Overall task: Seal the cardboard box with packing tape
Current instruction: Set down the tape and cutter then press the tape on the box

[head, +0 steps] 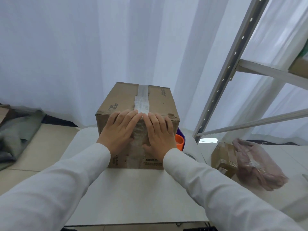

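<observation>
A closed brown cardboard box [121, 99] stands on a white table [133, 194]. A strip of clear packing tape [141, 102] runs along the middle seam of its top and folds down over the near face. My left hand [119, 130] lies flat on the near face, left of the tape, fingertips at the top edge. My right hand [159, 130] lies flat to the right of the tape, thumb low on the face. Both hands press with straight fingers on either side of the tape. An orange and purple tape dispenser [180, 140] peeks out behind the box's right side.
A metal shelf frame [221, 84] rises at the right. On the floor to the right lie a small cardboard box [223, 157] and a pinkish bagged bundle [256, 164]. Grey cloth [18, 130] is heaped at the left. White curtains hang behind.
</observation>
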